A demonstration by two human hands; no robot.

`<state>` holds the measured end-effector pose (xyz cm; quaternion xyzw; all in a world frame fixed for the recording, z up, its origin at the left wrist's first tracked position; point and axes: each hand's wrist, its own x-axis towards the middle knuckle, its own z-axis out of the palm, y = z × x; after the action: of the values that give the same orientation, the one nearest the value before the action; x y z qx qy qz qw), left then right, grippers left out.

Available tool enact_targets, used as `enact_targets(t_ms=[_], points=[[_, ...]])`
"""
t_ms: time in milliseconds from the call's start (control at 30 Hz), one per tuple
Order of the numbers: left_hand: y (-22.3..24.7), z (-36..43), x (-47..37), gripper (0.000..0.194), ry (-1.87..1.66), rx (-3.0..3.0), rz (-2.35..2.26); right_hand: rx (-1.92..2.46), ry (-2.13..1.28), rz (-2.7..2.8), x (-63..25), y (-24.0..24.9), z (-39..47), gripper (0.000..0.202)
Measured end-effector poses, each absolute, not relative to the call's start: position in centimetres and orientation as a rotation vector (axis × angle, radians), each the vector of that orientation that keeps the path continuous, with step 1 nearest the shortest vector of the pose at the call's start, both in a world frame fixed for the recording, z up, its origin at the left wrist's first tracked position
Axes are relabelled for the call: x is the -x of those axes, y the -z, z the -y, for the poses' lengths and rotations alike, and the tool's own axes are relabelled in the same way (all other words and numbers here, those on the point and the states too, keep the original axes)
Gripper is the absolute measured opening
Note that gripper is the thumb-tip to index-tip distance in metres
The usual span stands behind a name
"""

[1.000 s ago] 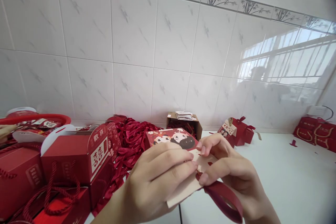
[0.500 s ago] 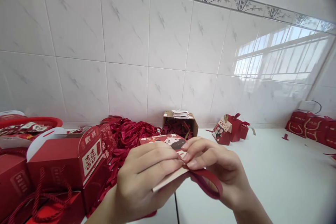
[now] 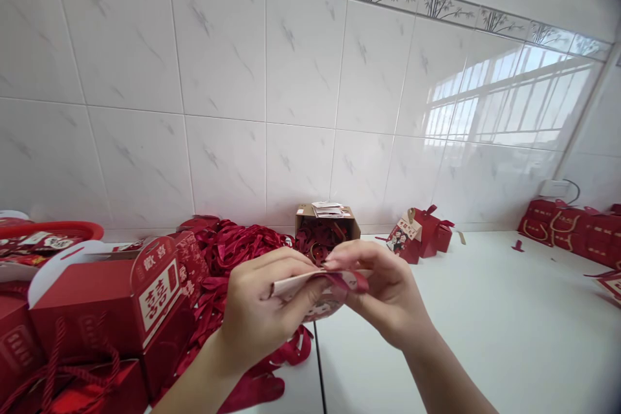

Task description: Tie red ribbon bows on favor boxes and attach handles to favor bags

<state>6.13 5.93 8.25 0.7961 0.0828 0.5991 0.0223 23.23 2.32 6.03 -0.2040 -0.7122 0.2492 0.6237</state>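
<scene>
Near 6 o'clock: the box (image 3: 323, 309), tilted, cream edge up. Pinched from 7 o'clock between thumb and fingers of the left hand (image 3: 264, 307), and from 5 o'clock by the right hand (image 3: 383, 288), beside the ribbon (image 3: 358, 281). Likely to crease if squeezed too hard; possible slip of the ribbon through a loose pinch. Versus 0.5 s ago: tipped print-down toward 6 o'clock, with a shorter ribbon loop showing.

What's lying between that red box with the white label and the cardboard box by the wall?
Mostly a heap of dark red ribbons, plus a patterned red box nearer the labelled box, as the head view shows.
</scene>
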Motion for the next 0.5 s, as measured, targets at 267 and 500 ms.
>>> enact_targets(t_ms=[267, 500], points=[[-8.3, -6.9, -5.5, 0.029, -1.398, -2.113, -0.836, 0.986, -0.545, 1.813, -26.2, -7.6, -3.6, 0.024], [-8.8, -7.8, -2.2, 0.017, -1.743, -2.232, -0.79, 1.507, -0.325, 1.172, -35.6, -5.7, -6.9, 0.036]])
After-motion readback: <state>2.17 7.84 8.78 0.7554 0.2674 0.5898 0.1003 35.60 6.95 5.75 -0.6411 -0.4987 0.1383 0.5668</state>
